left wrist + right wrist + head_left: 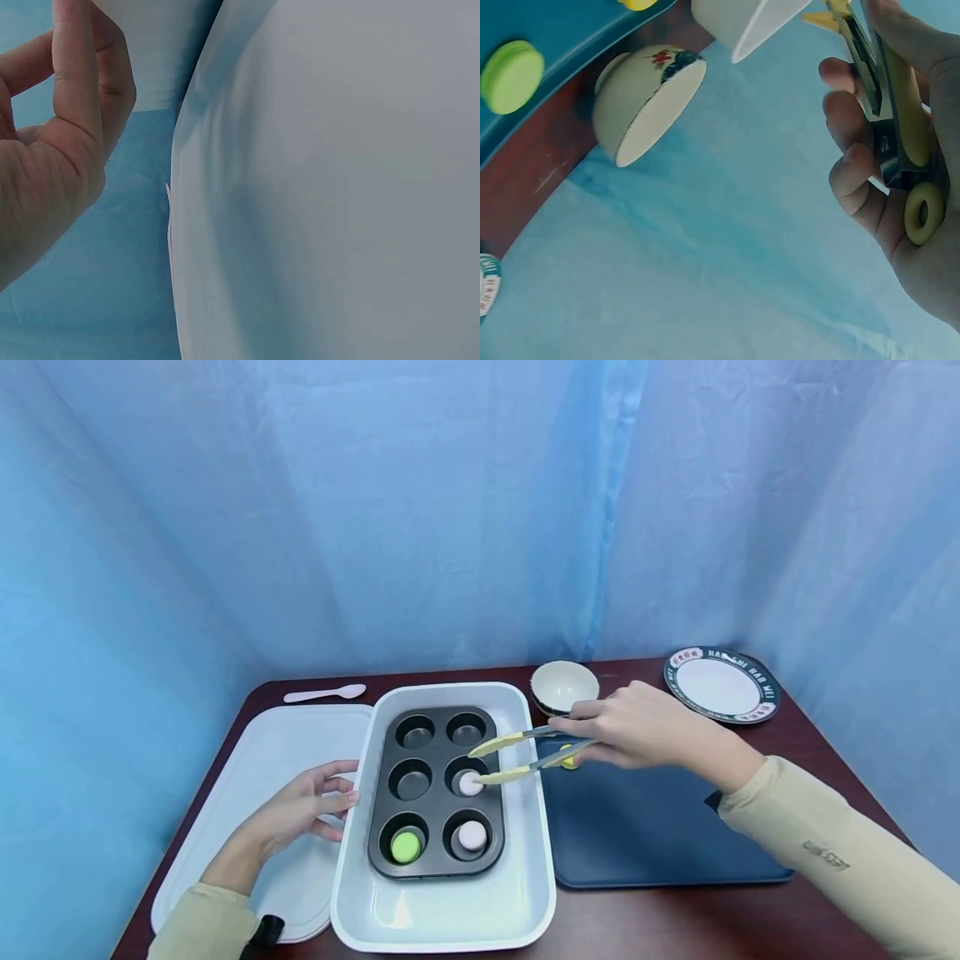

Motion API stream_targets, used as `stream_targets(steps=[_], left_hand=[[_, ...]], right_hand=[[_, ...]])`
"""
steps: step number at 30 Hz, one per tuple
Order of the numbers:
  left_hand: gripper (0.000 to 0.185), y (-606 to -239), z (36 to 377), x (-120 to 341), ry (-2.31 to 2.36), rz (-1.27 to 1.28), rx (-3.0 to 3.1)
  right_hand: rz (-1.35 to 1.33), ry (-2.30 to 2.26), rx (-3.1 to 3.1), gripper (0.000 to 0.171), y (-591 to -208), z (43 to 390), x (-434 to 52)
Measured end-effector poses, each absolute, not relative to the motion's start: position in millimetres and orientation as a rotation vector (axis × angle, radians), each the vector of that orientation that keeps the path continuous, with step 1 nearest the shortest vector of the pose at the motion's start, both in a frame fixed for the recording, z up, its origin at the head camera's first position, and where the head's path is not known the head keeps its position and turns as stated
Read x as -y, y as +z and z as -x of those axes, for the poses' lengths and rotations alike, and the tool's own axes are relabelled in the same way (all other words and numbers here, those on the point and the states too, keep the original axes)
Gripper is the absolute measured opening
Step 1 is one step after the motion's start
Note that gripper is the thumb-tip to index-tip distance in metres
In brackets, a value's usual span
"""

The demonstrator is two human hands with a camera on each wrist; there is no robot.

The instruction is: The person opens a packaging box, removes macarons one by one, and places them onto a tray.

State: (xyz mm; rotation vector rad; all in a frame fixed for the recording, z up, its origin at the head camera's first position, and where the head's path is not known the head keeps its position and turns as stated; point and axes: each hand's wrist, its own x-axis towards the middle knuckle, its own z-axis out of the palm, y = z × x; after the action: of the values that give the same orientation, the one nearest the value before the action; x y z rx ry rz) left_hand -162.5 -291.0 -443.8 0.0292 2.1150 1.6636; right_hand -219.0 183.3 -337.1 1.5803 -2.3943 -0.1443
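- Tongs [513, 774] are in the grip of the right hand [626, 727], its fingers curled round the metal shafts; a yellow ring [924, 214] shows at the butt.
- Left hand [307, 806] has hold of nothing: fingers loosely bent and spread, tips at the tub's left wall. Whether they press on it, I cannot tell.
- The tongs' flat yellow tips are parted over the tin [438, 810]. The nearer tip is at the right edge of the middle pink macaron [469, 783]; whether it touches, I cannot tell.
- That macaron, round and smooth, is in the middle cup of the right row. The near pink macaron [472, 836] lies in the near right cup, the green macaron [406, 847] in the near left.
- The tin is dark grey with rounded corners and six round, deep cups. It rests in the tub [450, 914], a glossy white oblong.
- Left of the tub lies a smooth white board [292, 743]; beyond it, a pale pink spoon [325, 693].
- Right is a matt blue tray [660, 843] bearing a yellow piece [567, 758] and a second green macaron [512, 77], domed.
- Far right of the tub is a bowl [565, 687], glazed, with a floral outside; farther right, a round plate [717, 683] with a dark lettered rim.
- The table [637, 918] is reddish-brown; soft blue curtains [450, 527] hang behind.
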Motion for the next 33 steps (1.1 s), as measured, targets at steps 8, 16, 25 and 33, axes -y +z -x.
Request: stream_targets(steps=[8, 16, 25, 33], left_hand=[[0.069, -444.2, 162.4, 291.7, 1.665, -0.051, -2.110], [0.069, -444.5, 162.4, 292.4, 1.665, -0.058, -2.100], [0.070, -445.5, 162.3, 292.6, 1.670, -0.067, -2.099], [0.070, -445.0, 162.9, 292.2, 1.671, -0.049, -2.103]], right_hand=[[-1.590, -0.301, 2.410, 0.049, -333.4, 223.7, -159.6], [-1.603, -0.336, 2.463, 0.047, -333.9, 224.1, -146.6], [-1.569, -0.330, 2.448, 0.048, -338.0, 226.0, -139.7], [-1.551, -0.278, 2.483, 0.049, -336.2, 226.8, -141.5]])
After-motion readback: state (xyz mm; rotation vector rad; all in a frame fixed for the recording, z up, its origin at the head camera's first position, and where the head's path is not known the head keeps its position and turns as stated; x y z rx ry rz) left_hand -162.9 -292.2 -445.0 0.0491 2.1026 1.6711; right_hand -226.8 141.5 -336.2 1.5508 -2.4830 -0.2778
